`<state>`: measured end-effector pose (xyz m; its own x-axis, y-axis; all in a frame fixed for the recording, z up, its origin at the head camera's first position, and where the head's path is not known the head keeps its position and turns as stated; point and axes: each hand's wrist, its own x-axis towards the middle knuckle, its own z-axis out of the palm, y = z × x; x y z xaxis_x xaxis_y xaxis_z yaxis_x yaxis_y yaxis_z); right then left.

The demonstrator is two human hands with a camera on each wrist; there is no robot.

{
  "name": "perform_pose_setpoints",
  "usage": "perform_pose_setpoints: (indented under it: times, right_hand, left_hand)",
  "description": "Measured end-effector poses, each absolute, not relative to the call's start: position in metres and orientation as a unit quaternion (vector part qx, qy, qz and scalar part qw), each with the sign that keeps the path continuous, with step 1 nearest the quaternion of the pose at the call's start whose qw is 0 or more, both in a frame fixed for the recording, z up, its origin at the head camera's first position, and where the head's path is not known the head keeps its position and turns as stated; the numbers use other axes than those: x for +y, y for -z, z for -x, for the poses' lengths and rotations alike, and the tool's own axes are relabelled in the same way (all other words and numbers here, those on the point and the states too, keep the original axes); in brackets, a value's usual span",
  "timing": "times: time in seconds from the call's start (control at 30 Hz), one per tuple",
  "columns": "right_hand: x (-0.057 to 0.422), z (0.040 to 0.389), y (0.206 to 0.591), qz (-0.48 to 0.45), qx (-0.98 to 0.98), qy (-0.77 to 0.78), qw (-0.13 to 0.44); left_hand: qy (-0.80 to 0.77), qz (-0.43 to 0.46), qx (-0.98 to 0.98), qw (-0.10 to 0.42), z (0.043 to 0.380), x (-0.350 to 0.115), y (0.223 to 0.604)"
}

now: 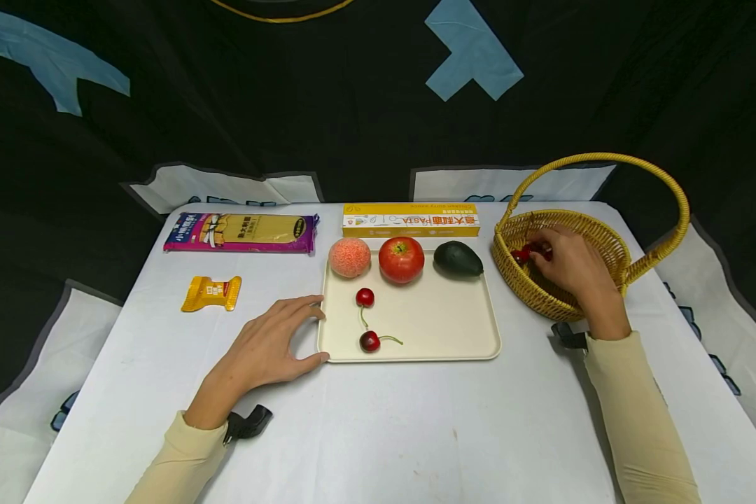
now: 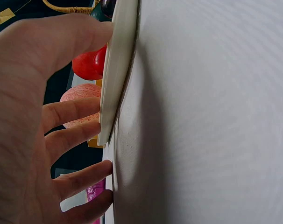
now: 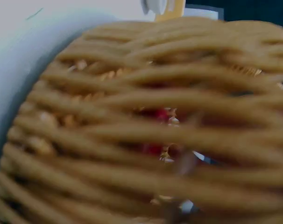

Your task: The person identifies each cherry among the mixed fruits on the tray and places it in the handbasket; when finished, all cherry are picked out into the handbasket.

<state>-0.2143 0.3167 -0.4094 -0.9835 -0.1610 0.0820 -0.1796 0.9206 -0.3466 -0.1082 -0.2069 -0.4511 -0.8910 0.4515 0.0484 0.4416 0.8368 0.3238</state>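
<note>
Cherries (image 1: 369,341), two with green stems, lie in the centre of the head view, on the left part of a cream tray (image 1: 441,329). The left hand (image 1: 264,350), left of centre, has thumb and fingers spread apart against the tray's left edge, the thumb at its lower left corner. At right, the right hand (image 1: 570,262) reaches into a wicker basket (image 1: 518,285), its fingers bent at dark red fruit (image 1: 521,255); whether they pinch it I cannot tell. Along the tray's upper edge sit, left to right, a pinkish round fruit (image 1: 349,257), a red apple (image 1: 402,260) and a dark avocado (image 1: 458,259), with a yellow pasta box (image 1: 411,220) above them. A purple and gold packet (image 1: 246,232) lies upper left, a small orange wrapped snack (image 1: 211,293) below it.

In the left wrist view, the thumb, at upper left, and two fingertips near centre left meet the tray's rim; the other two fingers reach the white tabletop (image 2: 216,116) lower down.

In the right wrist view, blurred basket weave fills most of the frame, red patches showing through gaps near the centre.
</note>
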Motion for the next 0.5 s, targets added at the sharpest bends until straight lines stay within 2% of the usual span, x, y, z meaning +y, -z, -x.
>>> perform_pose_setpoints:
  times: [0.23,0.5]
  right_hand:
    - [0.291,0.204,0.392,-0.103,-0.976,-0.177,0.077]
    - [0.254,0.193,0.389,-0.192,-0.954,-0.184,0.140]
  left_hand:
    - [-0.164,-0.231,0.959,0.016,0.108,-0.207,0.451]
    - [-0.163,-0.229,0.959,0.018,0.108,-0.207,0.451]
